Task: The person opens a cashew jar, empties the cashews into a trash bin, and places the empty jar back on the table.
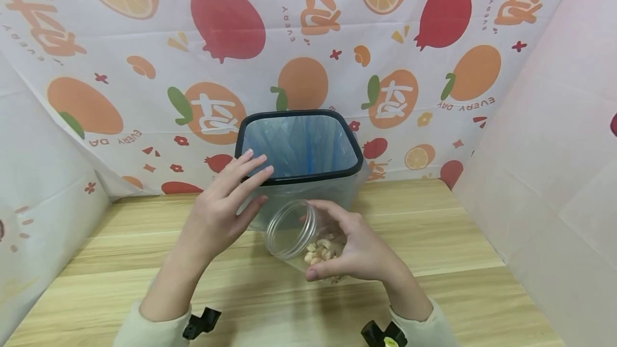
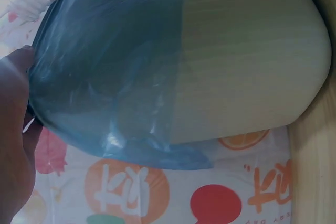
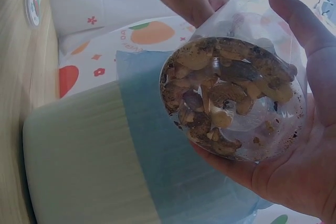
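- The bin (image 1: 313, 202) stands against the back cloth (image 1: 332, 31), its black rim (image 1: 313, 176) tracing a rounded four-sided mouth that gapes upward.
- Wood tabletop (image 1: 458, 266) stretches out on either side of it, as far as the pale side cloth (image 1: 540, 122) on the right.
- The clear jar (image 1: 308, 240) is in front of the bin, outside its rim, tipped over so that its threaded mouth faces left, towards the other hand.
- The right hand (image 1: 354, 245) is curled round the jar's body, thumb on the near side, fingers on the far side.
- The left hand (image 1: 228, 191) has its fingers nearly straight and a little apart, at the rim's near left corner, with nothing in its grasp; I can't tell how firmly it touches the edge.
- The jar is smooth, see-through and round; curved, pale nuts (image 1: 325, 250) lie loose inside, and from the base I see darker, mottled pieces and brown specks among them.
- A thin bluish liner (image 1: 294, 141), wrinkled and shiny, lines the bin and folds down over its outside; below that the wall is pale and faintly streaked.
- Oranges and red fruit are printed on the back cloth.
- A small flat disc (image 3: 32, 6) with a coloured print lies on the wood.
- Black mounts (image 1: 201, 323) sit at both cuffs of the pale sleeves (image 1: 429, 328).
- The left hand partly covers the rim, between the jar's mouth and the bin's left side.
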`<state>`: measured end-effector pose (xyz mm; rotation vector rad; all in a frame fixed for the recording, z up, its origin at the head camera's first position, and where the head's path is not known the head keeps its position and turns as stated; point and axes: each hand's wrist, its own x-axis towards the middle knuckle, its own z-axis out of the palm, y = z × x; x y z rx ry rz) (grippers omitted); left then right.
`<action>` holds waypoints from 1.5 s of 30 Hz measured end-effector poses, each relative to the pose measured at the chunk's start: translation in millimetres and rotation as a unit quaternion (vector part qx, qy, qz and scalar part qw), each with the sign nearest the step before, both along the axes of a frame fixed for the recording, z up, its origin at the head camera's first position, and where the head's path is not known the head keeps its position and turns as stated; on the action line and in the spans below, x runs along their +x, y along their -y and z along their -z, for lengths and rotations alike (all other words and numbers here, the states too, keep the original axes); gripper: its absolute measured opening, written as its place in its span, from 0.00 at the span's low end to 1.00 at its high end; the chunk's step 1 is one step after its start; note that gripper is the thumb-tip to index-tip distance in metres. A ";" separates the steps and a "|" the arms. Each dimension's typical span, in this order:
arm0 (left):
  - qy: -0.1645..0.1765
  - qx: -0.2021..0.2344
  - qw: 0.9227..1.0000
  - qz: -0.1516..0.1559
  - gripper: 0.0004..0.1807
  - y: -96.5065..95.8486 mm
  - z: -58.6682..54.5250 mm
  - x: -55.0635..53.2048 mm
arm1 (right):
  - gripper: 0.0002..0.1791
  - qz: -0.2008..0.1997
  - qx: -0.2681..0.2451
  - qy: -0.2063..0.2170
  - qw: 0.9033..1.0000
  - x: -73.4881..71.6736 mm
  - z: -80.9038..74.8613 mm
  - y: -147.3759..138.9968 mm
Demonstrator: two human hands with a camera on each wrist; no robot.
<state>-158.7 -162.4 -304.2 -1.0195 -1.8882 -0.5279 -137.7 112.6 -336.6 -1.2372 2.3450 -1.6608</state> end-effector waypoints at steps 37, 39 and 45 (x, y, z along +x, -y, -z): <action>-0.019 0.021 0.999 -0.040 0.40 -1.1 14.4 1.0 | 0.57 -0.026 -0.137 0.006 0.990 -2.8 -8.0 -12.0; -0.018 0.024 0.999 -0.040 0.40 -1.7 14.6 0.8 | 0.58 -0.020 -0.145 -0.002 0.989 -4.1 -9.4 -17.7; 0.000 0.030 0.999 -0.045 0.40 -2.0 16.7 1.2 | 0.60 0.048 -0.106 -0.041 0.992 -7.1 -23.2 -36.6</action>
